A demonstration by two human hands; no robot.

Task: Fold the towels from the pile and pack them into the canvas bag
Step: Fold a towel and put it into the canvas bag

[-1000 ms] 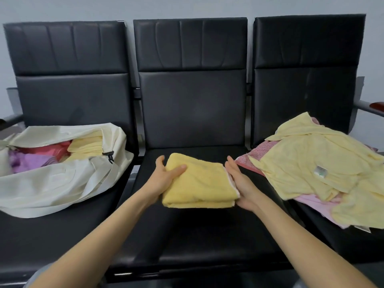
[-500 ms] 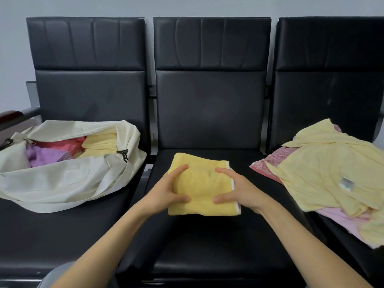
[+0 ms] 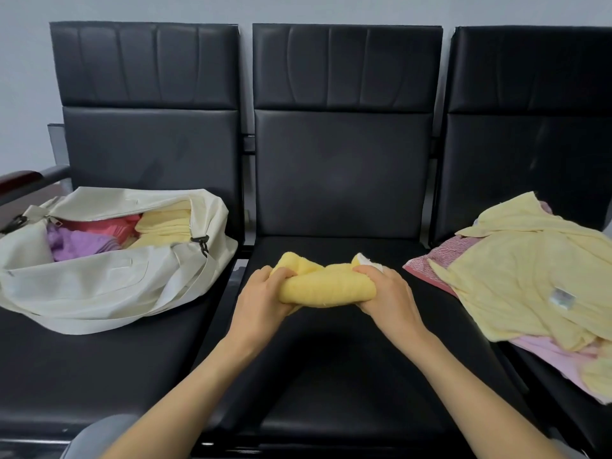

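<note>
Left seat [image 3: 82,366]: we note the canvas bag [image 3: 99,283] lying open, with folded towels [image 3: 165,223] in purple, red and pale yellow inside.

Middle seat [image 3: 331,359]: the left hand [image 3: 261,299] curls round the left end of the yellow towel [image 3: 324,286], its grip closed on the cloth. The towel is bunched into a thick roll over the cushion. The right hand [image 3: 387,296] clasps the other end, its grip likewise wrapped round the fabric, with a white edge showing past the fingers.

Right seat [image 3: 530,154]: the pile [image 3: 516,276] of loose yellow and pink towels lies apart from both hands.
</note>
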